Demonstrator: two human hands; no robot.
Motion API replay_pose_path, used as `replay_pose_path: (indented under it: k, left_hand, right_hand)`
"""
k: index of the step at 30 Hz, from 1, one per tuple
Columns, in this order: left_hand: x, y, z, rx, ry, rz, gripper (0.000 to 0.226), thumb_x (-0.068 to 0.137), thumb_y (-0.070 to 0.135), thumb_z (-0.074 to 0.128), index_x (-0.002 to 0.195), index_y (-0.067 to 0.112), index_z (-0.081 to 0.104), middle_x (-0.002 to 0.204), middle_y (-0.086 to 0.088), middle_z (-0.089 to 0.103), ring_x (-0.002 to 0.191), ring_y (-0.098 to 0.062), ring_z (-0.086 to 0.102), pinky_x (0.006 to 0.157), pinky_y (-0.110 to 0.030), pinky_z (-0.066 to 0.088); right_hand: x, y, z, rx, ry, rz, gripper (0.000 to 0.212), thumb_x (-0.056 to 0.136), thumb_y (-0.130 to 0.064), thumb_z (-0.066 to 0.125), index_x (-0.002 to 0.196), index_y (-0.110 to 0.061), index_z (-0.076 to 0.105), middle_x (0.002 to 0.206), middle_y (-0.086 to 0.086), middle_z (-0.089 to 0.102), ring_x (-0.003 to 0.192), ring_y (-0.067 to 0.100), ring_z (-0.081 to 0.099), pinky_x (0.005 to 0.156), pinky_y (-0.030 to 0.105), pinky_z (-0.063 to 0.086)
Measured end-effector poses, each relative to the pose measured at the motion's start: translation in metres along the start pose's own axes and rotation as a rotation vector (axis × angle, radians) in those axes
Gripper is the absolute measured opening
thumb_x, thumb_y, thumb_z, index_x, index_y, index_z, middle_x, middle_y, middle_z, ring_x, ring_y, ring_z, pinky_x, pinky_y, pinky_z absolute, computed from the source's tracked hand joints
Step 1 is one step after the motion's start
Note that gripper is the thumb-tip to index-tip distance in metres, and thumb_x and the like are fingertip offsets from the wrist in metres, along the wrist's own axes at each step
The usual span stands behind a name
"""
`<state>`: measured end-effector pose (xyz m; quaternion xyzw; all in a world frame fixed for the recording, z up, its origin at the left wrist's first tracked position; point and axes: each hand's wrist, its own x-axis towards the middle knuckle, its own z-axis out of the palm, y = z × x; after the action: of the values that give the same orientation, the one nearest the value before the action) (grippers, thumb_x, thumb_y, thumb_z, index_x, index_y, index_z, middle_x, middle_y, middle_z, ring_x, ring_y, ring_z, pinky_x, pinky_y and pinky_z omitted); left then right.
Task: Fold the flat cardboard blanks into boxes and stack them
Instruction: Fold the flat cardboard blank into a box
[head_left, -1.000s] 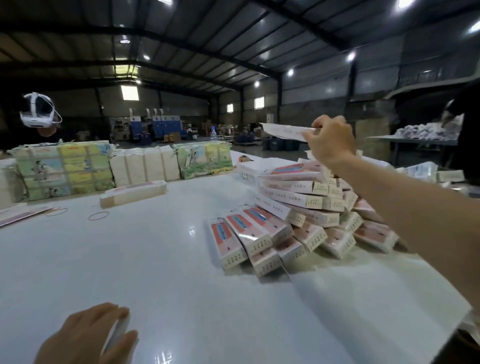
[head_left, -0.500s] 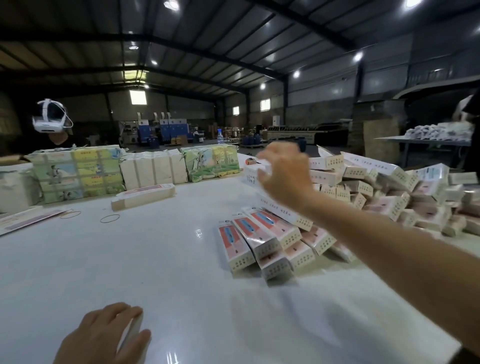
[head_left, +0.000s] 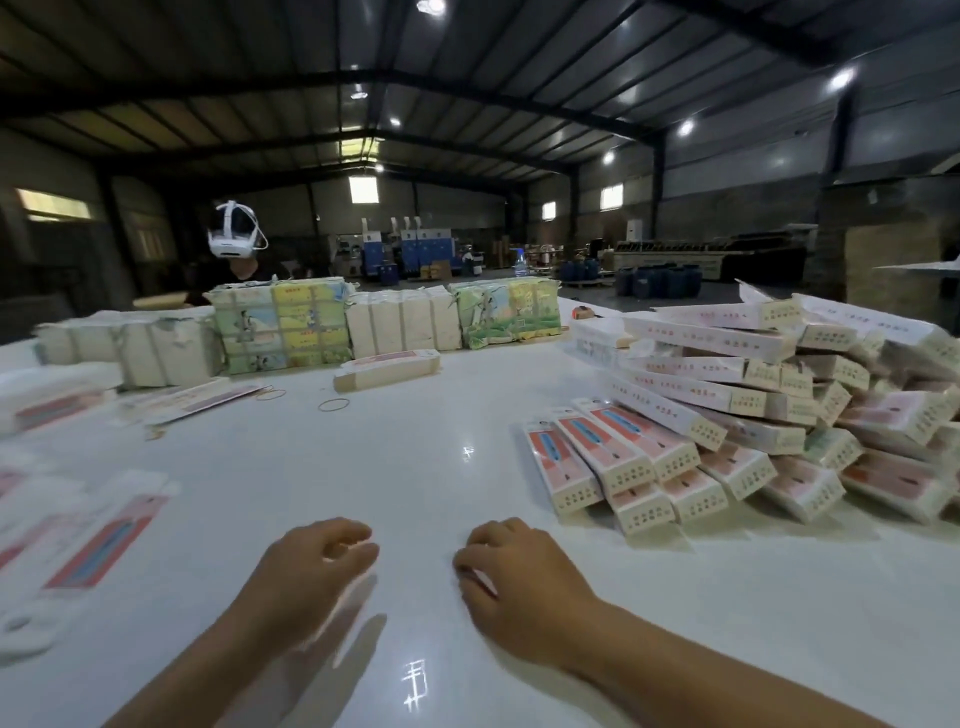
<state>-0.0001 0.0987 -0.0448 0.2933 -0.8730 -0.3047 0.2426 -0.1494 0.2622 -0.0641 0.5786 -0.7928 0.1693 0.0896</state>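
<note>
My left hand (head_left: 311, 577) rests low on the white table (head_left: 363, 467), its fingers curled over a pale flat blank (head_left: 358, 590) that is mostly hidden beneath it. Just to the right, my right hand (head_left: 514, 577) lies on the table with its fingers curled down and nothing visible in it. A big pile of folded pink-and-cream boxes (head_left: 727, 415) fills the right side, beyond my right hand. Loose flat blanks (head_left: 98, 545) lie at the left edge.
A short stack of blanks (head_left: 387, 369) and rubber bands (head_left: 333, 404) lie mid-table. Wrapped bundles (head_left: 280, 327) line the far edge. Behind them sits a person wearing a white headset (head_left: 234, 239). More blanks (head_left: 197, 397) lie at the far left.
My right hand has come back from the top of the box pile, without the box it held, down to the table beside my left hand. The view has turned left.
</note>
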Motion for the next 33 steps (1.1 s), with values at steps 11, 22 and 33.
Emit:
replay_pose_path:
  k: [11,22,33]
  left_hand:
    - [0.012,-0.109,-0.124,0.713,0.268,-0.762,0.091,0.072,0.08,0.046,0.134,0.015,0.039,0.135,-0.015,0.037,0.124,-0.034,0.032,0.095,-0.045,0.033]
    - [0.012,-0.114,-0.125,0.963,0.197,-0.585,0.037,0.082,0.056,0.05,0.094,0.022,0.057,0.086,0.001,0.057,0.081,-0.018,0.055,0.064,-0.028,0.041]
    - [-0.002,-0.086,-0.104,1.034,0.416,0.034,0.037,0.086,0.014,0.062,0.122,0.014,0.059,0.101,-0.006,0.069,0.085,-0.025,0.065,0.061,-0.036,0.053]
  right_hand:
    - [0.001,0.004,0.002,0.041,0.028,-0.024,0.032,0.098,-0.038,0.038,0.122,-0.035,0.058,0.13,-0.018,0.049,0.118,0.006,0.042,0.098,0.022,0.034]
    - [0.002,-0.001,0.0,0.04,0.009,-0.026,0.026,0.096,-0.036,0.046,0.117,-0.036,0.06,0.12,-0.023,0.049,0.116,0.0,0.043,0.094,0.013,0.03]
    - [0.003,-0.003,-0.002,0.382,0.089,0.187,0.025,0.095,-0.027,0.054,0.119,-0.028,0.061,0.118,-0.017,0.055,0.105,0.003,0.051,0.091,0.017,0.038]
